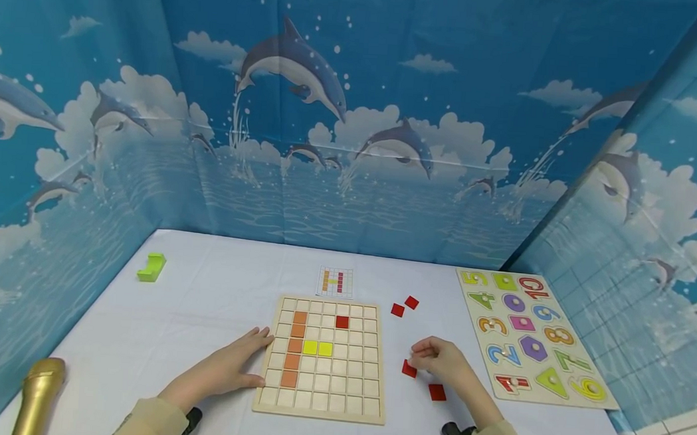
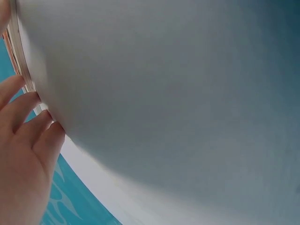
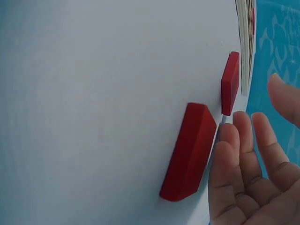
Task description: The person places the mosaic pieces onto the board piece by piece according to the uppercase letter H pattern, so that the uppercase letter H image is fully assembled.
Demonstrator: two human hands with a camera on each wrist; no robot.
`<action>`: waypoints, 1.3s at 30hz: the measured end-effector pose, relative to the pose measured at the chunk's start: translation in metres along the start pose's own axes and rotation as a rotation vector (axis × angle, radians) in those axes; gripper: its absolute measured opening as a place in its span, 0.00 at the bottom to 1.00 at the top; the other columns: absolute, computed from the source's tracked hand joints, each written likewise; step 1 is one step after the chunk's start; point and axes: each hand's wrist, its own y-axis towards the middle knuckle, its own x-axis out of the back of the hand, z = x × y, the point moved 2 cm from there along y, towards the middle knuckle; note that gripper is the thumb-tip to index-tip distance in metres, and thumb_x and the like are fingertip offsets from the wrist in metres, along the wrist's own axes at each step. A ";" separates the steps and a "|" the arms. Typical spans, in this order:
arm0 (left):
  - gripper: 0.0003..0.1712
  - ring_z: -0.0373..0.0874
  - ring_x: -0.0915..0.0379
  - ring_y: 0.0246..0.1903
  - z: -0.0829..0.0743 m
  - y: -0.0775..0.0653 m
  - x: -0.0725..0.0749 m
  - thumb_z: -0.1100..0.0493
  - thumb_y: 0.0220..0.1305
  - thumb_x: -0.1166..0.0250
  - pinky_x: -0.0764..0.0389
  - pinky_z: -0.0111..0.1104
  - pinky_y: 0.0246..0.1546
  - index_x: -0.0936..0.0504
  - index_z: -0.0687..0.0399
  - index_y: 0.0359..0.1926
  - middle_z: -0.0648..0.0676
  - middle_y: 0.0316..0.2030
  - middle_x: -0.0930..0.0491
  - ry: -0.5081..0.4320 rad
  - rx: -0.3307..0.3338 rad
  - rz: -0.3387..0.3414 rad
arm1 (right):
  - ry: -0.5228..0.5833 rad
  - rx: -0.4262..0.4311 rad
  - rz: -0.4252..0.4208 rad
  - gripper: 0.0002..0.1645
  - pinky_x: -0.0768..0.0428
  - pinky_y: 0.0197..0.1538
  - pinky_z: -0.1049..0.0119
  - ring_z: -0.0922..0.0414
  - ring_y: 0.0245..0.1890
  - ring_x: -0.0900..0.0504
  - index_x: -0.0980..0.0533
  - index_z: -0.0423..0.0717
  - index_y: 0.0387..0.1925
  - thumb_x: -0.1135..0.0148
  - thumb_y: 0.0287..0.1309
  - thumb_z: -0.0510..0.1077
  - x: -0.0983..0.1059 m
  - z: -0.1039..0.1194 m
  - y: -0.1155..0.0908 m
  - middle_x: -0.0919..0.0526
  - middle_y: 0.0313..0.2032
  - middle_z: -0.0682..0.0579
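Observation:
A wooden grid board (image 1: 318, 414) lies on the white table with a column of orange tiles (image 1: 292, 362), two yellow tiles (image 1: 318, 348) and one red tile (image 1: 342, 322) in it. My left hand (image 1: 225, 370) rests against the board's left edge, fingers extended; in the left wrist view the fingertips (image 2: 56, 127) touch that edge. To the right of the board, my right hand (image 1: 446, 364) hovers by a loose red tile (image 1: 409, 369). Another red tile (image 1: 437, 392) lies nearer me. The right wrist view shows the thumb apart from loosely bent fingers (image 3: 262, 131), nothing held.
Two more red tiles (image 1: 398, 310) lie off the board's upper right. Behind the board is a small pattern card (image 1: 335, 282). A number-and-shape puzzle board (image 1: 553, 393) is at the right. A green block (image 1: 151, 268) and a gold microphone (image 1: 41, 392) are at the left.

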 end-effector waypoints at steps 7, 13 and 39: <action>0.50 0.59 0.54 0.76 -0.002 -0.003 -0.003 0.44 0.53 0.27 0.45 0.58 0.73 0.36 0.57 0.72 0.58 0.75 0.44 -0.001 -0.001 -0.005 | -0.035 0.016 0.009 0.15 0.23 0.35 0.68 0.57 0.32 0.24 0.21 0.40 0.40 0.26 0.50 0.39 -0.004 0.001 -0.001 0.19 0.33 0.51; 0.50 0.60 0.54 0.76 -0.001 -0.003 -0.004 0.44 0.53 0.27 0.44 0.58 0.72 0.36 0.57 0.72 0.59 0.75 0.44 0.007 -0.014 -0.006 | -0.097 0.018 0.008 0.18 0.26 0.34 0.69 0.57 0.31 0.27 0.21 0.41 0.38 0.23 0.46 0.39 -0.008 0.004 -0.005 0.21 0.31 0.52; 0.50 0.60 0.54 0.76 -0.002 -0.003 -0.003 0.45 0.52 0.27 0.45 0.58 0.73 0.36 0.58 0.72 0.59 0.75 0.43 0.002 -0.012 -0.008 | -0.113 0.019 0.019 0.16 0.24 0.31 0.68 0.57 0.29 0.26 0.23 0.44 0.34 0.23 0.45 0.36 -0.013 0.013 -0.001 0.23 0.28 0.52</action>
